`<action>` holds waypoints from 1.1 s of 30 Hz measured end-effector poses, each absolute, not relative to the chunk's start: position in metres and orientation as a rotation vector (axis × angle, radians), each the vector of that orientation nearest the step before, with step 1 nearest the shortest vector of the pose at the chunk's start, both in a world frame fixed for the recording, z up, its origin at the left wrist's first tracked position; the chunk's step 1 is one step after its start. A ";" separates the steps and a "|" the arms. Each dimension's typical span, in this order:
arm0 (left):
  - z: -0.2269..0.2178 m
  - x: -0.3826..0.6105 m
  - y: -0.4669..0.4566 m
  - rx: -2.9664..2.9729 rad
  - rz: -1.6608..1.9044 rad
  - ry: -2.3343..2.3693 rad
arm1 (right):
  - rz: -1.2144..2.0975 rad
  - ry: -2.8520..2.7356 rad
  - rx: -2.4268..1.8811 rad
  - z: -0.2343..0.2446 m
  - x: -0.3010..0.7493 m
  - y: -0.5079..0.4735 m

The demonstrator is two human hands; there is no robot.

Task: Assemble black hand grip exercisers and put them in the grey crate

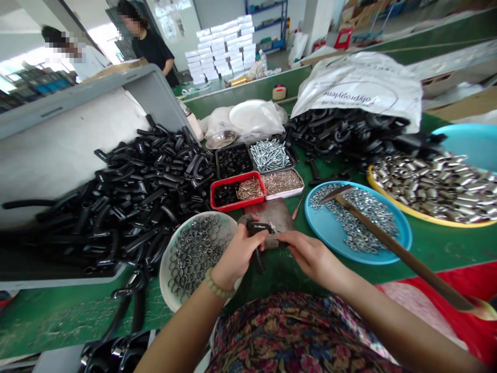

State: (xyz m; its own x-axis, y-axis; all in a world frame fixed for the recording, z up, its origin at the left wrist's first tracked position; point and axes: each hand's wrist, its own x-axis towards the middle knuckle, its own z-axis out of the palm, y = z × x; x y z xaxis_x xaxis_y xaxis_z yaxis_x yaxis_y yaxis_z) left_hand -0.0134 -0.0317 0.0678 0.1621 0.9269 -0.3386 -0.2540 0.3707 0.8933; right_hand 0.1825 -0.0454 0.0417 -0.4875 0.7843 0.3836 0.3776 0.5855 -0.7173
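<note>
Fingers (259,239) pinching black part (256,227), hammer (373,227), rings (194,254) nearby

curved black plastic part (256,229), small metal clip (274,228) at top

The steel block (272,213) is hemmed in. Left of it sits the white bowl of rings (194,254), close against the heap of black handles (143,181). Behind it is the red tray (237,190), and right of it the blue plate (326,241), with a hammer (399,250) lying across. The left hand (236,255) and right hand (310,256), gripping a black part (256,229), fill its near edge. Bare green bench (442,246) opens farther right, beyond the blue plate.
</note>
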 end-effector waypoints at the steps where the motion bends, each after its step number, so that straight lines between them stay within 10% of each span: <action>1: 0.066 -0.010 -0.032 0.774 0.993 1.068 | 0.718 -2.105 -0.902 0.042 0.180 -0.047; 8: 0.066 -0.003 -0.028 0.744 1.001 1.039 | 1.220 -1.615 -1.013 0.027 0.167 -0.057; 18: 0.065 -0.011 -0.028 0.815 0.941 1.096 | 0.708 -2.041 -0.963 0.021 0.173 -0.055; 33: 0.063 -0.027 -0.031 1.172 0.578 1.134 | 1.734 -1.592 -0.756 0.034 0.186 -0.047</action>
